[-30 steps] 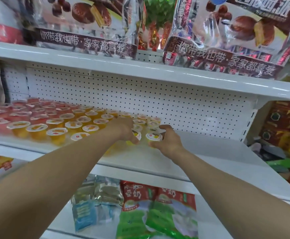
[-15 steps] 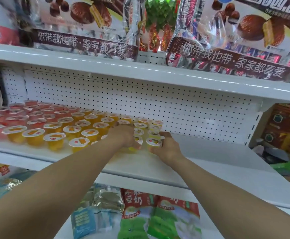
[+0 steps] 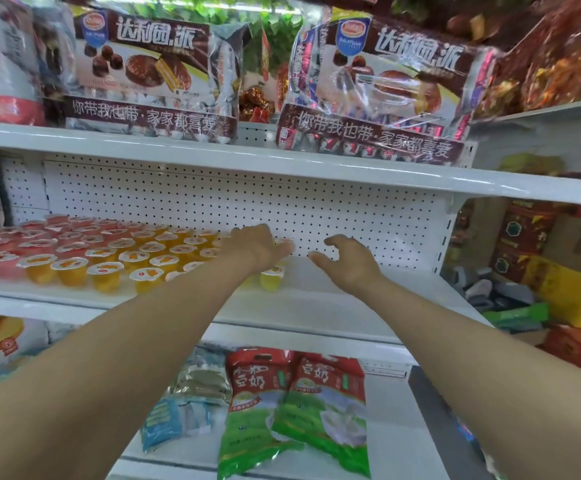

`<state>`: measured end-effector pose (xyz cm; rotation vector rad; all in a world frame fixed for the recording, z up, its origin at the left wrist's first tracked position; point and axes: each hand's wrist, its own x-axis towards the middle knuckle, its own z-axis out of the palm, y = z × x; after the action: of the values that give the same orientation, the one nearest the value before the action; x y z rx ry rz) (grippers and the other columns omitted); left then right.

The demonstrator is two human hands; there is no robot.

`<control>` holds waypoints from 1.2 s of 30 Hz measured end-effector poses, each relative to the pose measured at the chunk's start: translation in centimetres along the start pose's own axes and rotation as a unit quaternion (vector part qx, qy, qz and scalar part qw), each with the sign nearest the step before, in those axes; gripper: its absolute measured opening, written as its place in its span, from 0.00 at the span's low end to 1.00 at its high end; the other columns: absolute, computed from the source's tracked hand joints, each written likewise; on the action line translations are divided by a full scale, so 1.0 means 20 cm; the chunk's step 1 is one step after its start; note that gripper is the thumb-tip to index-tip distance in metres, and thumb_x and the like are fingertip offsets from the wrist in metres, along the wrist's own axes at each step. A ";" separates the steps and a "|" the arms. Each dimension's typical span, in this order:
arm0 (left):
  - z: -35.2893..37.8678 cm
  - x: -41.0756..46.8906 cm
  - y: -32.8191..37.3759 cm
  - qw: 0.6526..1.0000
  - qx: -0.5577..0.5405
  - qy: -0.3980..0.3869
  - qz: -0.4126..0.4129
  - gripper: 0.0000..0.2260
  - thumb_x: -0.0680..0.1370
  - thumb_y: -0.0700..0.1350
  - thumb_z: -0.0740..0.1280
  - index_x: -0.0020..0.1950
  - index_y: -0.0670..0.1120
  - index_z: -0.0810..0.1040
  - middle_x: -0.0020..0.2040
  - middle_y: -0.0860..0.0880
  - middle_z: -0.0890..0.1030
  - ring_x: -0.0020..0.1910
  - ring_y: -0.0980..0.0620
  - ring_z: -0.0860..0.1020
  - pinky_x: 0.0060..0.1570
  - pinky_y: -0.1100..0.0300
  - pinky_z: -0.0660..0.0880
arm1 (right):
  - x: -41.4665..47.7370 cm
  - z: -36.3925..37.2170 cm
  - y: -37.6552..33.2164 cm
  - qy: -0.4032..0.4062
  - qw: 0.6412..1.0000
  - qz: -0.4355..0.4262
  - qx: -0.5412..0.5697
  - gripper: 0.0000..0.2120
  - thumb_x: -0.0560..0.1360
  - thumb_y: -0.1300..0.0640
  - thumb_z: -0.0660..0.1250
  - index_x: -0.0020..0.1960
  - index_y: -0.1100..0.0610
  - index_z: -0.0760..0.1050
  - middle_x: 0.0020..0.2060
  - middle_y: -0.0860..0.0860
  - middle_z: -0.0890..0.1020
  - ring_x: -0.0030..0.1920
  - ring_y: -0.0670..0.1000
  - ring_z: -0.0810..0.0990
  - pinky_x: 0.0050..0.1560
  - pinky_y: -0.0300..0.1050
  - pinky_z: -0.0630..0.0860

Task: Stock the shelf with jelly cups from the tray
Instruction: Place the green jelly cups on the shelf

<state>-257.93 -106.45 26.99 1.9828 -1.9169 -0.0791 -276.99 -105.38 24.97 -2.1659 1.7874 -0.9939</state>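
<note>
Looks like the placing step's done here; left hand (image 3: 259, 249) flat over the rightmost jelly cups (image 3: 272, 276), right hand (image 3: 349, 263) spread, holding nothing; next up, probably fetching more from the tray.

We reach both bare forearms forward. Our left hand (image 3: 259, 249) lies palm-down with fingers extended, seemingly flat. Our right hand (image 3: 349, 261) hovers beside it, apart, fingers loosely curled and empty.
</note>
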 end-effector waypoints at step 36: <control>1.56 -1.18 0.75 0.950 -0.071 -0.278 0.123 0.29 0.72 0.61 0.70 0.63 0.42 0.73 0.61 0.41 0.77 0.62 0.39 0.74 0.58 0.49 0.73 | -1.53 -0.16 1.40 -0.066 0.946 0.310 -0.073 0.27 0.73 0.49 0.72 0.69 0.58 0.72 0.63 0.58 0.78 0.63 0.58 0.75 0.59 0.45 0.69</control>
<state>-283.06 -90.51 -2.51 1.7272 -2.4006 -0.7588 -303.65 -83.87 1.18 -1.5035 2.3034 -0.5622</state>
